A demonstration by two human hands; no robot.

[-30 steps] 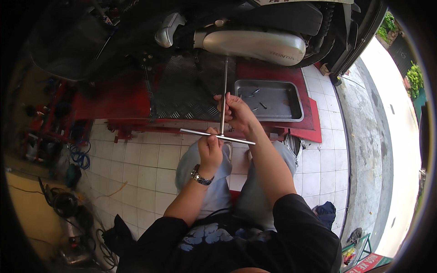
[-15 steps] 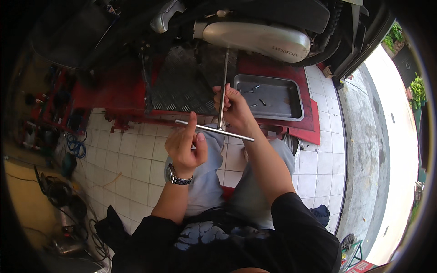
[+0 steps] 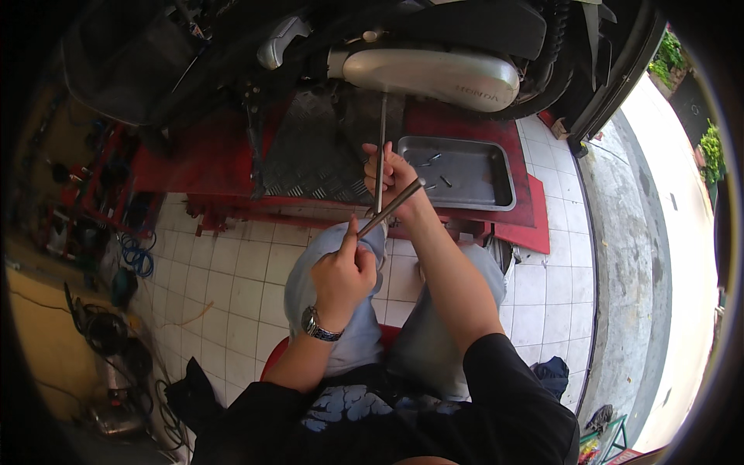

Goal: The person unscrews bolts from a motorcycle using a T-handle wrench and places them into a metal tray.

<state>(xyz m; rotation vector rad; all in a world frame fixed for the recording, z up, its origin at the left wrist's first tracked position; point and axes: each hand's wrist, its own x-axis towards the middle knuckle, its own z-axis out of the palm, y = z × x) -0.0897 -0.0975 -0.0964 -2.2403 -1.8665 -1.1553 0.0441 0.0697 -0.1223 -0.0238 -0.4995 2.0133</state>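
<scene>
A steel T-handle wrench (image 3: 381, 147) runs from the lower edge of a motorcycle's silver side cover (image 3: 434, 76) toward me. Its far tip is hidden there. My right hand (image 3: 394, 174) is closed loosely around the shaft. The crossbar (image 3: 399, 203) slants from lower left to upper right, its far-right end passing over my right wrist. My left hand (image 3: 343, 280), wearing a metal watch, touches the lower-left end of the crossbar with its stretched index finger. The thumb stands apart and the other fingers are curled, not gripping the bar.
A grey metal tray (image 3: 473, 174) with several small bolts sits on the red lift platform (image 3: 457, 124), right of my right hand. Black tread plate (image 3: 302, 159) covers the platform's middle. Blue hose (image 3: 138, 256) and cables lie on the tiled floor at left.
The crossbar has turned counterclockwise, from nearly sideways to a steep slant. My left hand has moved right and slightly nearer me with its end. My right hand stays on the shaft.
</scene>
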